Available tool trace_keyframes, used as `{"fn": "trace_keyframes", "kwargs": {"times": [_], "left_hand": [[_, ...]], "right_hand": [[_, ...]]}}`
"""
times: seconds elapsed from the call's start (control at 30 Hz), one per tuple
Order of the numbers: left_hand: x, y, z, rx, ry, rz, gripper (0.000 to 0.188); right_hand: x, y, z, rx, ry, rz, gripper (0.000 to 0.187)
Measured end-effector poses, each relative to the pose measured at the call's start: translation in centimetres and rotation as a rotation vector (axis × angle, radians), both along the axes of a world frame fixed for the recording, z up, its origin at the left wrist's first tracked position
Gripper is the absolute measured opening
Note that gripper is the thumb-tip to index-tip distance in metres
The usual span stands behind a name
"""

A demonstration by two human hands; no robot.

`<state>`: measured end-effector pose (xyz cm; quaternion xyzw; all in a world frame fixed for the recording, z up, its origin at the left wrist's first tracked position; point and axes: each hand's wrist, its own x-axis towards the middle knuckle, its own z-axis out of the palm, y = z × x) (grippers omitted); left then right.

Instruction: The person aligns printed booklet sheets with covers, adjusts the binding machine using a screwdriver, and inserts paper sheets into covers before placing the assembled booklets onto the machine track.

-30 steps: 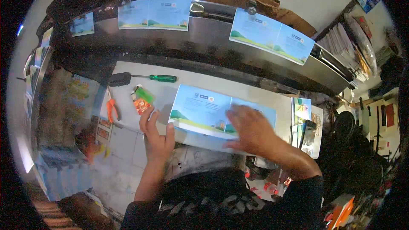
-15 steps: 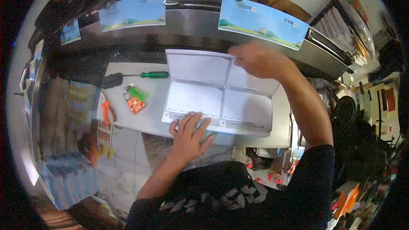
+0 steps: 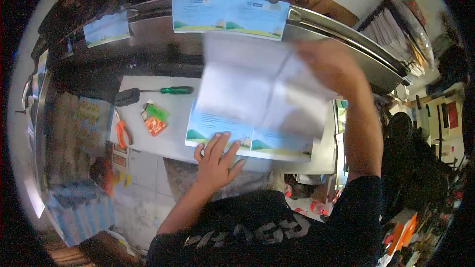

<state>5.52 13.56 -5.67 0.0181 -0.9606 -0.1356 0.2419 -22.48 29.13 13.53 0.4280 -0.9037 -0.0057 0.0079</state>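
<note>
My left hand (image 3: pixel 215 165) lies with spread fingers on the near edge of blue printed sheets (image 3: pixel 282 141), which show green hills along the bottom. Above them a large white paper sheet (image 3: pixel 237 86) is lifted and smeared by motion, its plain side facing up. At its far right corner my right hand (image 3: pixel 334 69) is closed on the sheet, though its fingertips are blurred. A double blue printed sheet (image 3: pixel 230 15) rests on the dark curved machine edge just beyond.
The white tabletop (image 3: pixel 173 146) holds a green-handled screwdriver (image 3: pixel 175 90), orange-handled pliers (image 3: pixel 122 133) and a small red-and-green packet (image 3: pixel 155 121). Another blue sheet (image 3: pixel 106 28) lies further left along the metal rail (image 3: pixel 341 32). Stacked blue bundles (image 3: pixel 81 212) stand at lower left.
The white sheet has come up off the pile with my right hand, baring blue print beneath. My left hand has stayed in place. Blue sheets along the machine have shifted left.
</note>
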Motion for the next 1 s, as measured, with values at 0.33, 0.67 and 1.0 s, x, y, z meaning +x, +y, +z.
{"fn": "trace_keyframes", "kwargs": {"times": [0.33,0.67,1.0], "left_hand": [[0.4,-0.5,0.8,0.001,0.082,-0.056,0.050],[1.7,-7.2,-0.7,0.287,0.337,0.228,0.064],[1.4,-8.7,-2.8,0.504,0.392,0.211,0.063]], "right_hand": [[-9.0,10.4,-4.2,-0.512,0.615,-0.197,0.045],[4.8,5.5,-9.6,-0.290,-0.139,-0.046,0.048],[7.0,0.4,-5.8,0.099,-0.671,0.399,0.028]]}}
